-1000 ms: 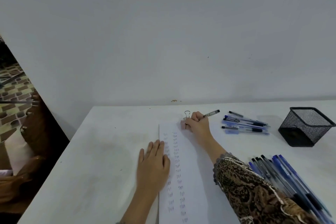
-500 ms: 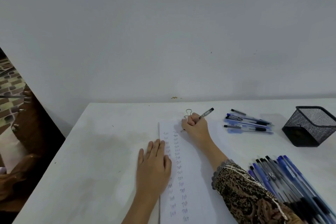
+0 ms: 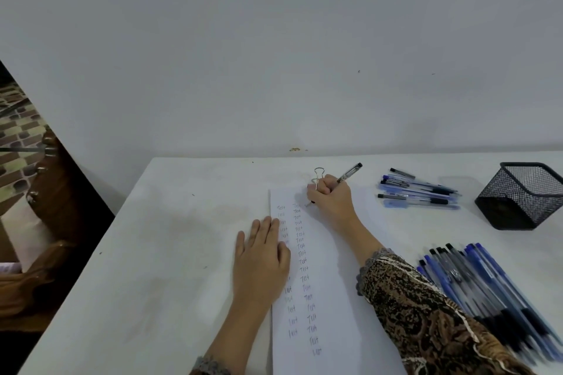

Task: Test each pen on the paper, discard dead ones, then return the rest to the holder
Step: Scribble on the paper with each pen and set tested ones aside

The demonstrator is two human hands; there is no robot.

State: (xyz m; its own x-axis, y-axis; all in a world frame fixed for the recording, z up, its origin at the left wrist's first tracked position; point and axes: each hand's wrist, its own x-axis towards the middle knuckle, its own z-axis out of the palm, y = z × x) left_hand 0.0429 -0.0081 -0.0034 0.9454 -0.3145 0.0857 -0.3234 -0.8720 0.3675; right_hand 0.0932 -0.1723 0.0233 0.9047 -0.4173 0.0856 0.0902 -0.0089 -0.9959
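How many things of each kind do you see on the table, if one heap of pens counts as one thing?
Pen heaps: 2 (far heap, near heap)
Held pen: 1
Paper: 1
Binder clip: 1
Mesh holder: 1
Total: 6

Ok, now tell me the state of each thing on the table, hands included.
paper: flat, two columns of writing.
binder clip: at the paper's top, handle raised.
pen: tilted, tip on the paper.
right hand: grips the pen.
left hand: flat, pressing the paper's left edge.
mesh holder: standing, no pens visible inside.
far pens: piled beside the mesh holder.
near pens: piled by the right forearm.
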